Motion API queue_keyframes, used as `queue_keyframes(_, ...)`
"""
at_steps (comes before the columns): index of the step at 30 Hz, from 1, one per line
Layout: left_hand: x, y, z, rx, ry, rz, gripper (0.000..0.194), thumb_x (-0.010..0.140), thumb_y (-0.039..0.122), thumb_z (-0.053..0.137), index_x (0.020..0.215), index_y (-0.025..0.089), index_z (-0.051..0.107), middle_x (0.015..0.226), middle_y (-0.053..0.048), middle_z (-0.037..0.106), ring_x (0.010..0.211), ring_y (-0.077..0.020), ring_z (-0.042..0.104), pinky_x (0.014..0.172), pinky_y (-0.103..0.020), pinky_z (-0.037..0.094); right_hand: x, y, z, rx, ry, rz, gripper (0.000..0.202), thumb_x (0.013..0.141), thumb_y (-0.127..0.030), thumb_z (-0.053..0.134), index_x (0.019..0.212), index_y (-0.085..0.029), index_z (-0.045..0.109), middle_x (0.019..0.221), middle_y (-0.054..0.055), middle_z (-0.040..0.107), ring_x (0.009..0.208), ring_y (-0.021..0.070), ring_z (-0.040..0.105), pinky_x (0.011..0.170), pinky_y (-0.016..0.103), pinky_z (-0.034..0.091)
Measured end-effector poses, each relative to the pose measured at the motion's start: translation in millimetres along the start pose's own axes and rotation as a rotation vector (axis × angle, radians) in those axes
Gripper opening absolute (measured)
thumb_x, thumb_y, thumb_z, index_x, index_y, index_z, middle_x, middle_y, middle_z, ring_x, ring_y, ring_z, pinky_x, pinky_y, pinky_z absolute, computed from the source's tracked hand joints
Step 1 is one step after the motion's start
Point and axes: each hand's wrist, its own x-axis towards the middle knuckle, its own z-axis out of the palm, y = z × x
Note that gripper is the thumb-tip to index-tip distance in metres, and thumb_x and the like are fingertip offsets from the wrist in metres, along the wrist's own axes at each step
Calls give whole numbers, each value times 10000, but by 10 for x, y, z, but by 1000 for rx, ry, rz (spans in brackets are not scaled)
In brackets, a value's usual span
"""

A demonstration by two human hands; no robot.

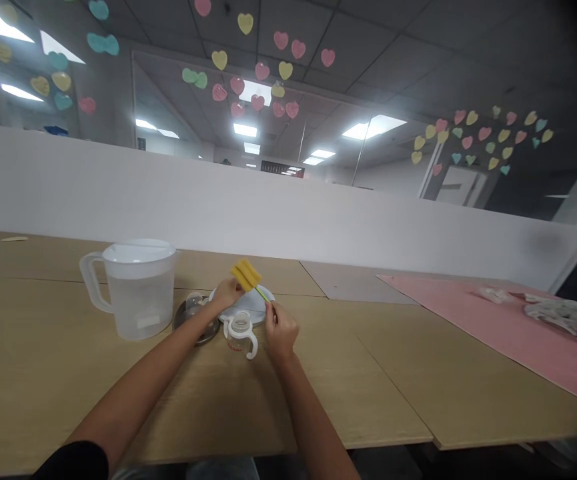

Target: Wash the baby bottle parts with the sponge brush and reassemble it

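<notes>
You have the sponge brush [247, 274] raised above the counter [393, 373], and both hands are on it. Your right hand [281, 330] has its fingers closed around the thin green handle, low down, while your left hand [227, 292] pinches the yellow sponge head at the top end. The brush is tilted, head up and to the left, and it hangs over the white plate [251, 307].

Just in front of your hands stands the small baby bottle [241, 331] with its two white side handles. It is upright and its mouth looks open, with no cap on that I can make out. The brush is not in it; the sponge head is well clear above it. To the left of the bottle lies a round metal lid [194, 321] with something small and clear on it, too blurred to name. Further left stands the clear jug [135, 288], partly filled with water, lid on.

By my reading, the scrubbing of the bottle is yet to start: the brush is in hand and the bottle is open.
</notes>
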Motion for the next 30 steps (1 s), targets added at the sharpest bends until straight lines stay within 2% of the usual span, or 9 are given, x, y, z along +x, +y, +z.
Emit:
queue_keyframes(3, -189, -25, -197, -87, 126, 1, 267, 830, 274, 499, 998, 133, 650, 931, -93, 702, 818, -181, 655, 738, -283, 507, 15, -13, -2, -2, 20, 56, 361, 936, -349, 425, 795, -149, 691, 590, 40, 642, 487, 92, 521, 520, 217, 339)
queue_keyframes(6, -493, -74, -349, -253, 358, 34, 349, 837, 346, 520, 1129, 170, 594, 968, -79, 690, 866, -176, 653, 784, -309, 523, 26, -7, -7, -6, 36, 46, 327, 924, -342, 454, 808, -151, 693, 581, 27, 636, 494, 87, 515, 527, 212, 330)
queue_keyframes(9, -741, -148, -391, -286, 455, 60, 393, 825, 385, 544, 1163, 187, 572, 962, -69, 683, 884, -182, 649, 818, -335, 521, 17, 9, -14, -16, -31, -81, 299, 911, -327, 478, 773, -165, 688, 530, 5, 597, 489, 81, 497, 532, 209, 316)
queue_keyframes(11, -826, -190, -379, -269, 494, 68, 403, 832, 387, 538, 1181, 185, 558, 969, -73, 678, 879, -184, 648, 822, -340, 517, 5, 18, -14, -40, -79, -178, 283, 904, -324, 491, 763, -176, 686, 514, -4, 578, 478, 75, 478, 530, 209, 307)
queue_keyframes(14, -872, -206, -362, -188, 513, 113, 370, 855, 380, 513, 1170, 192, 563, 977, -76, 672, 880, -186, 640, 823, -339, 508, -5, 25, -3, -102, -88, -207, 286, 912, -328, 480, 783, -184, 691, 515, -3, 573, 472, 71, 469, 524, 213, 290)
queue_keyframes(20, -922, -152, -369, -86, 474, 222, 294, 903, 335, 428, 1113, 207, 589, 1026, -76, 654, 938, -187, 613, 846, -326, 491, 2, 52, 21, -199, -52, -91, 343, 929, -335, 448, 740, -183, 690, 516, 5, 581, 484, 81, 483, 511, 224, 259)
queue_keyframes(25, -920, -196, -356, -100, 499, 217, 289, 904, 330, 431, 1109, 214, 600, 1017, -70, 643, 932, -178, 609, 855, -313, 487, -14, 58, 19, -155, -123, -188, 307, 907, -335, 476, 748, -188, 694, 509, 2, 575, 476, 81, 469, 522, 215, 272)
queue_keyframes(30, -890, -259, -367, -137, 543, 149, 317, 896, 363, 449, 1126, 202, 596, 962, -69, 634, 856, -167, 615, 804, -304, 509, -22, 60, 27, -81, -129, -201, 292, 885, -341, 496, 734, -186, 693, 492, -8, 557, 462, 75, 443, 513, 206, 269)
